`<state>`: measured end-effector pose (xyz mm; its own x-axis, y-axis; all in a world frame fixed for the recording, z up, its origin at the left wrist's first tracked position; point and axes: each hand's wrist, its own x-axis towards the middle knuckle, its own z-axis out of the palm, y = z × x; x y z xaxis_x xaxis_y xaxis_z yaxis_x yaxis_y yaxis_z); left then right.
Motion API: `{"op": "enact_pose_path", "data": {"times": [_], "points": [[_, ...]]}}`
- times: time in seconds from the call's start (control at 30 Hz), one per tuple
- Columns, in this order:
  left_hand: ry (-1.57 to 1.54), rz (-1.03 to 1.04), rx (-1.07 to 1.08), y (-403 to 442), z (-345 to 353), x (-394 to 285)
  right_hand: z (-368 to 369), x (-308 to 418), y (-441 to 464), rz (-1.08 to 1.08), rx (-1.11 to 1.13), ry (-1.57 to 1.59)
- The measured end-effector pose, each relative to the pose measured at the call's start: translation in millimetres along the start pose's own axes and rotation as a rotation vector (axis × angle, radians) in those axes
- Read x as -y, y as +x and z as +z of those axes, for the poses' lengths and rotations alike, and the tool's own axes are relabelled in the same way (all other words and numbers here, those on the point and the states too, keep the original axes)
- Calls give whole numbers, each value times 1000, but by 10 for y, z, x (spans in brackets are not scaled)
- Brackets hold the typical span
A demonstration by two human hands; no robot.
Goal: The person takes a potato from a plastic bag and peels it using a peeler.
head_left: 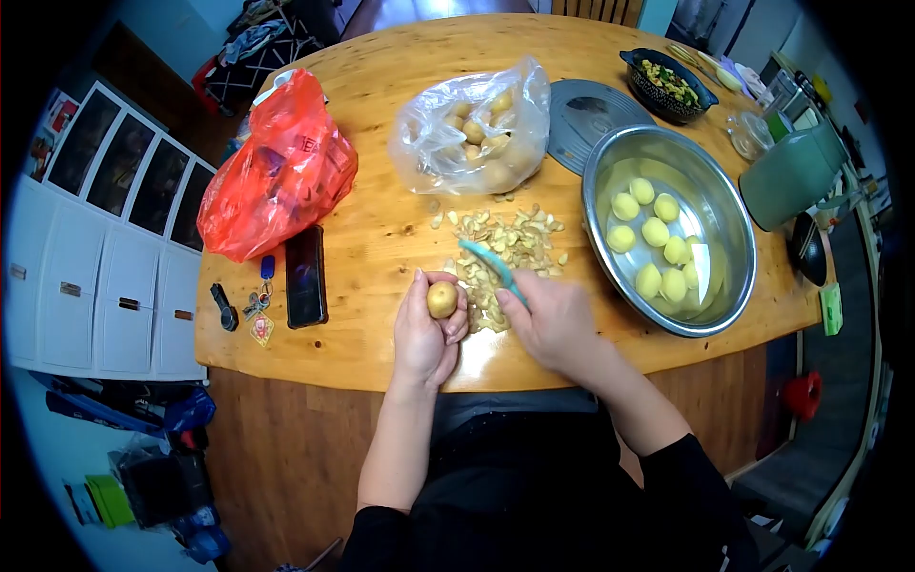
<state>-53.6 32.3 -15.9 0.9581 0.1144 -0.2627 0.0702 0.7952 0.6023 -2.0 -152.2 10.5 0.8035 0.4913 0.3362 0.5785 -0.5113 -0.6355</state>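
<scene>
Your left fingers are curling around an unpeeled potato (442,300), your left hand (427,329) holding it near the table edge; your right hand (553,319) is gripping a teal peeler (493,265) just beside it, over scattered peelings (519,238), while peeled potatoes (655,231) are sitting in a metal bowl (739,276) to the right

One peeler (491,256), one phone (306,276), one metal bowl (713,195)

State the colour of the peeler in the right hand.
Light teal, clearest in the head view.
</scene>
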Motion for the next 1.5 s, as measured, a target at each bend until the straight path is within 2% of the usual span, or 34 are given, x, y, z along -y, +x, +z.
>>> {"op": "enact_pose_path", "data": {"times": [0.1,0.23,0.43,0.53,0.73,0.83,0.93,1.23,1.43,1.5], "points": [[116,62,-116,-2,103,29,140,80,-120,-105,-10,-37],[267,143,-260,29,166,110,146,137,-156,-131,25,-27],[373,248,-308,55,132,219,178,162,-181,-137,24,-17],[408,289,-283,39,129,209,153,135,-196,-128,74,-28],[430,297,-236,28,186,120,47,-41,-113,14,18,-97],[401,309,-332,86,217,164,116,45,-153,-32,28,-15],[505,392,-354,98,175,248,160,206,-194,-46,30,18],[750,486,-346,91,108,267,219,252,-214,-12,75,-3],[681,485,-318,123,72,297,199,242,-214,-58,38,4],[679,512,-336,150,61,305,213,143,-165,11,55,-96]]}}
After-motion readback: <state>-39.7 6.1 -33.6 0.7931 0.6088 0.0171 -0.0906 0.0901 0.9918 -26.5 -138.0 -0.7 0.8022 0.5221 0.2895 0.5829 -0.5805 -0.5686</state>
